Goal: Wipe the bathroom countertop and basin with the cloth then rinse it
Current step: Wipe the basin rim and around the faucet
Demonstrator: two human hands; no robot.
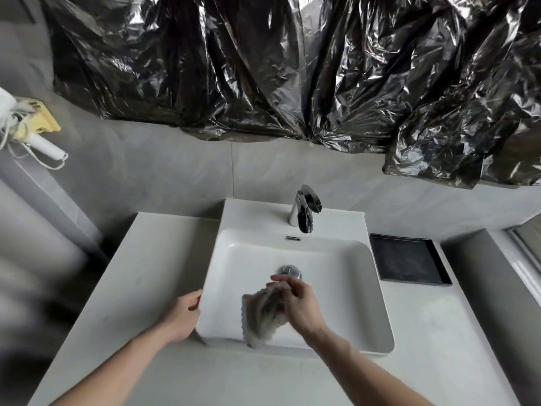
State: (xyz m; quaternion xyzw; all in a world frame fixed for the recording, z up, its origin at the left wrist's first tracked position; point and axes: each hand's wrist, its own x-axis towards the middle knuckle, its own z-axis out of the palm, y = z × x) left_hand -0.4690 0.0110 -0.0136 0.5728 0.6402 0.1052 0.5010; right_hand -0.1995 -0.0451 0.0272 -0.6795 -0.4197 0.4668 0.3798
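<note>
Cloth [263, 315] motion-blurred under right hand [301, 306], fingertips unclear

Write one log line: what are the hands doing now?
right hand: wiping basin with cloth | left hand: on basin's left rim

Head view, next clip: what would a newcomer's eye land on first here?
Crinkled glossy black plastic sheeting draped across the wall above the sink dominates the top of the picture. Below it, in the white rectangular ceramic basin, the right hand holds a grey scallop-edged cloth near the chrome drain. The left hand rests on the basin's left rim.
</note>
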